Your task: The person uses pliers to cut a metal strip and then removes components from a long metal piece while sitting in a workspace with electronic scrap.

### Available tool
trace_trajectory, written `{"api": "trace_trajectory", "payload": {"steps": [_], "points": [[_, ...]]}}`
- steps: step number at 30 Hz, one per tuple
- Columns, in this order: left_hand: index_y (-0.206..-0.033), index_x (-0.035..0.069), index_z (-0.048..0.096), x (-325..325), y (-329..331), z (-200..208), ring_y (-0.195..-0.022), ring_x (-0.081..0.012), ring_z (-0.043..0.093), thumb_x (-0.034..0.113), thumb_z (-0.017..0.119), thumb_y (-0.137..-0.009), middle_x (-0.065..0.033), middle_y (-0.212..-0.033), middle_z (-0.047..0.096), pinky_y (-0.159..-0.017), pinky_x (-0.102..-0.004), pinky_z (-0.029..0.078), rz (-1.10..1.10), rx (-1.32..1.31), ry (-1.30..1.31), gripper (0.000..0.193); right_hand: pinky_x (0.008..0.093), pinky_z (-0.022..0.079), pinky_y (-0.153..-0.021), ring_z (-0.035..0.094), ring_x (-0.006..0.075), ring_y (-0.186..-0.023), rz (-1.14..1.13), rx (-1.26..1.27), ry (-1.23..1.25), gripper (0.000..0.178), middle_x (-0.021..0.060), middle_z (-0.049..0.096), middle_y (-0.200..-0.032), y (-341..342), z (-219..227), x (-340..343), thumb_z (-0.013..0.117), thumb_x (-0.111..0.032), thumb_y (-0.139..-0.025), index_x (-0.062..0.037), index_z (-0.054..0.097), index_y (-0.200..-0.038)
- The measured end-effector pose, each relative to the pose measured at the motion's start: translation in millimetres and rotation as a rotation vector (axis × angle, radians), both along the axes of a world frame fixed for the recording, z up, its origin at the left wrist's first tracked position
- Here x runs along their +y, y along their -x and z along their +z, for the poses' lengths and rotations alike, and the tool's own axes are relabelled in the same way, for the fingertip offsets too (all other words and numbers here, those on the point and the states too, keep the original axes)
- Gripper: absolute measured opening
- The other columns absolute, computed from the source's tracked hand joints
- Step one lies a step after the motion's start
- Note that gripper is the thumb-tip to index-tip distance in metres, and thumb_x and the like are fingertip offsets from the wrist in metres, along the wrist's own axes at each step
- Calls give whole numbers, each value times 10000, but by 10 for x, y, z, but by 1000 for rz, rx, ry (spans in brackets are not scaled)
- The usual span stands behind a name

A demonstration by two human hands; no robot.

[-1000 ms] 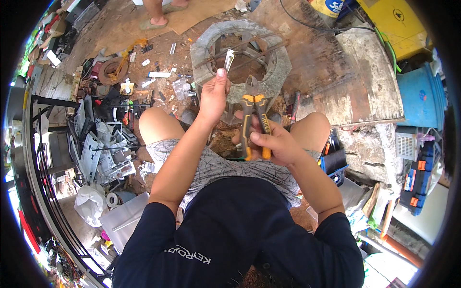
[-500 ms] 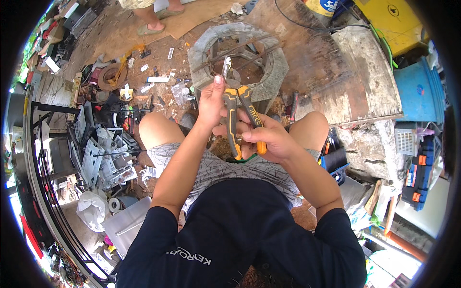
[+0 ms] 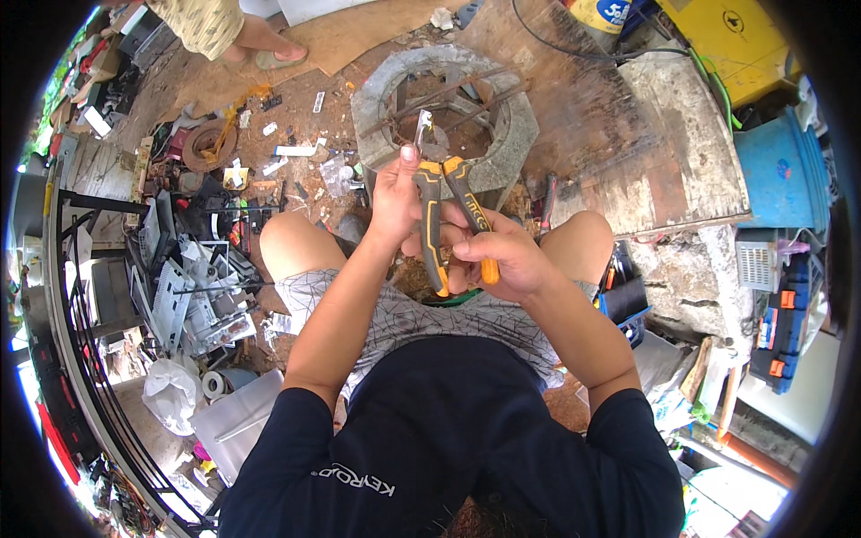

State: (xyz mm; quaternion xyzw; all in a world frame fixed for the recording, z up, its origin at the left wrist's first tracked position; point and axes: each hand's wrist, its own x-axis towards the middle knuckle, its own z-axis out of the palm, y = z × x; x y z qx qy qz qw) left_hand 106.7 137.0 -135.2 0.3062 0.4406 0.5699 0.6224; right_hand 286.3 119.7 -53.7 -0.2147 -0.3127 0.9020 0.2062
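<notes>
My right hand (image 3: 507, 255) is closed around pliers (image 3: 430, 224) with black and yellow handles, which are spread apart. Its thumb presses near one handle, and the fingers pass between the two. The jaws are hard to make out against the stone behind. My left hand (image 3: 395, 202) is closed beside the pliers, thumb pointing up. A small shiny metal piece (image 3: 423, 125) sticks up from its thumb and fingertips; its exact kind is unclear. Both hands are held above my lap, in front of an octagonal concrete ring (image 3: 377, 108).
Metal rods (image 3: 457, 94) lie across the ring. A wooden board (image 3: 619, 125) is to its right, near a blue bucket (image 3: 780, 170). Scrap metal parts (image 3: 197, 287) are heaped at left. A tool with a red-and-black handle (image 3: 549, 202) stands by my right knee. Another person's leg (image 3: 256, 36) is at the far left.
The other person's legs have shifted, and more of the patterned shorts shows at the top. My hands and the pliers have barely moved; the metal piece is slightly lower.
</notes>
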Motion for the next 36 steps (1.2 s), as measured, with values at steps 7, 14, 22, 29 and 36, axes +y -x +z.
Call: {"api": "trace_trajectory", "payload": {"steps": [7,14,22,29,36], "points": [[-979,-18,608,18,-19,-73,-678,-156,637,515,428,-964,-94,-849,661,-596,-285,533,81,102,-80,563,182,444,-510,554,81,-553,22,21,-2,506,146,639,-1006,-41,26,44,561,-119,-806,53,456,-1270],[-1002,-40,620,32,66,-258,-766,-178,641,529,390,-970,-119,-903,675,-678,-298,525,23,56,-105,615,195,430,-533,562,102,-615,11,201,16,447,163,641,-980,-72,-46,49,530,-261,-891,35,495,-1225],[-597,104,368,30,-64,-292,-553,-65,283,521,373,-988,53,-582,339,-502,-248,233,152,241,-224,571,388,505,-768,613,213,-674,-13,119,243,594,125,595,-883,-37,48,-77,439,-504,-943,30,468,-1201],[-602,99,384,23,-83,-256,-574,-72,293,529,382,-982,47,-591,359,-531,-250,244,152,230,-245,574,339,474,-657,575,187,-627,33,274,132,474,95,588,-799,-47,-132,-80,411,-467,-975,-23,515,-1105],[-638,101,402,33,-67,-74,-546,-83,289,573,345,-971,41,-593,340,-522,-244,245,181,70,-106,581,324,490,-795,613,161,-879,-141,-525,-738,329,105,631,-957,-81,-169,-95,558,-122,-890,2,513,-1192]]}}
